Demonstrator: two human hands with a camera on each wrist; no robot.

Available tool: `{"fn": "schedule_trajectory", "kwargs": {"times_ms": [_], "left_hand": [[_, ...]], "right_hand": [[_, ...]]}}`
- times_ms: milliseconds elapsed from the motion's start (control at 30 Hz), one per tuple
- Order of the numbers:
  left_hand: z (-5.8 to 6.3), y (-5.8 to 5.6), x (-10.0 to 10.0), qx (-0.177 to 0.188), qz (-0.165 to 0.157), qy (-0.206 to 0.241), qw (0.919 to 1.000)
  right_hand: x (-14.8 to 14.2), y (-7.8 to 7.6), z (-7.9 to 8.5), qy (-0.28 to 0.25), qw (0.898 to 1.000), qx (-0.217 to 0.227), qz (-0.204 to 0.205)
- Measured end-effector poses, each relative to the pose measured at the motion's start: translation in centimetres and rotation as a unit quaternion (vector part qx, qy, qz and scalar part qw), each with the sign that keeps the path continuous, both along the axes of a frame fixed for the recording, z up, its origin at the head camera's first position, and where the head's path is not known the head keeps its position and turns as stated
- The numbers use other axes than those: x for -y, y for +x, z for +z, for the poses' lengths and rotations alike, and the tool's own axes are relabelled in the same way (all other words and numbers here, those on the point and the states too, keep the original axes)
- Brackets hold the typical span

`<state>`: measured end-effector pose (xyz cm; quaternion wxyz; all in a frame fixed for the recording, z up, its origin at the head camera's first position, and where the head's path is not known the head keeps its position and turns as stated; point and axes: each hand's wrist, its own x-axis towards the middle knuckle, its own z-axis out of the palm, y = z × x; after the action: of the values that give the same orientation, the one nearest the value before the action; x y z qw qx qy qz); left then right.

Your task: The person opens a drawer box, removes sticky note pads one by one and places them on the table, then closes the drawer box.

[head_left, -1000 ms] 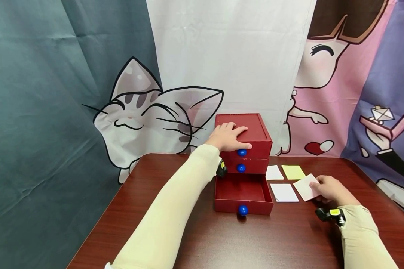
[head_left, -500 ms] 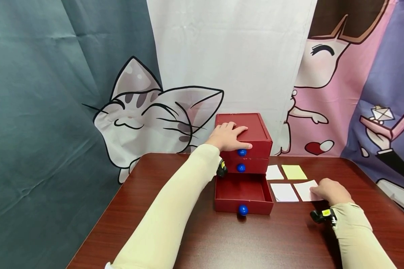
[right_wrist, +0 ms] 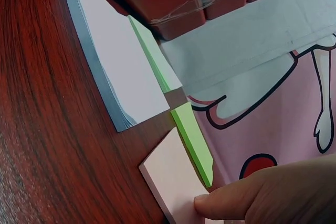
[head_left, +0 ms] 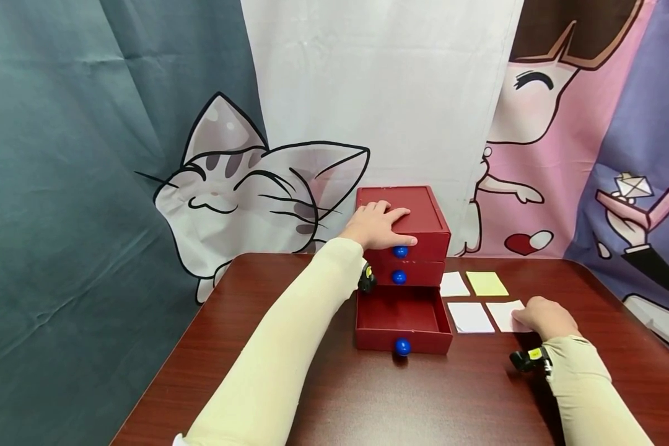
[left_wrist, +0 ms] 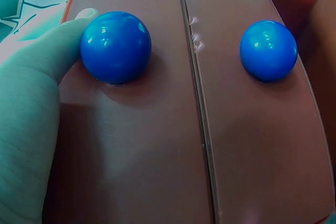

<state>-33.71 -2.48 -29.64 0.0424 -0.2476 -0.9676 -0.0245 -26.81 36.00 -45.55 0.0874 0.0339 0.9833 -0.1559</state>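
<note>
My left hand (head_left: 373,227) lies with spread fingers on top of a small red drawer box (head_left: 420,207). Its thumb reaches over the front edge, beside the blue knob (left_wrist: 115,47) of the top drawer. The bottom drawer (head_left: 401,310) is pulled out, and nothing shows inside it. On the right, my right hand (head_left: 550,319) pinches a pale pink sticky note pad (head_left: 502,317) at its right side, the pad lying flat on the table. In the right wrist view the thumb (right_wrist: 226,205) presses the pad's edge; the other fingers are hidden.
A white pad (head_left: 471,318) sits just left of the pink one. Behind them lie a yellow-green pad (head_left: 487,284) and another pale pad (head_left: 453,284) close to the drawer box. A printed curtain (head_left: 424,93) hangs behind the dark wooden table (head_left: 424,402).
My right hand has lowered the pink sticky note pad from a tilted hold and set it flat, lined up beside the white pad. The left hand has stayed put.
</note>
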Motion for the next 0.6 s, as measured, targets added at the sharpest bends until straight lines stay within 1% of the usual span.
{"fn": "schedule_trajectory", "kwargs": {"times_ms": [67, 167, 300, 467, 533, 600], "left_hand": [[0.1, 0.0, 0.0, 0.003, 0.0, -0.002, 1.0], [0.2, 0.0, 0.0, 0.005, 0.0, -0.004, 1.0], [0.1, 0.0, 0.0, 0.004, 0.0, -0.002, 1.0], [0.1, 0.0, 0.0, 0.005, -0.002, -0.002, 1.0], [0.1, 0.0, 0.0, 0.006, 0.0, -0.003, 1.0], [0.2, -0.1, 0.0, 0.006, 0.001, -0.002, 1.0]], "right_hand": [[0.0, 0.0, 0.0, -0.001, 1.0, -0.005, -0.009], [0.2, 0.1, -0.1, -0.007, 1.0, -0.026, -0.015], [0.4, 0.3, -0.2, -0.013, 0.999, -0.047, -0.007], [0.7, 0.3, 0.0, -0.01, 0.999, -0.041, 0.003], [0.9, 0.2, 0.1, -0.006, 0.999, -0.034, 0.002], [1.3, 0.3, 0.3, -0.003, 0.999, -0.041, -0.007]]}}
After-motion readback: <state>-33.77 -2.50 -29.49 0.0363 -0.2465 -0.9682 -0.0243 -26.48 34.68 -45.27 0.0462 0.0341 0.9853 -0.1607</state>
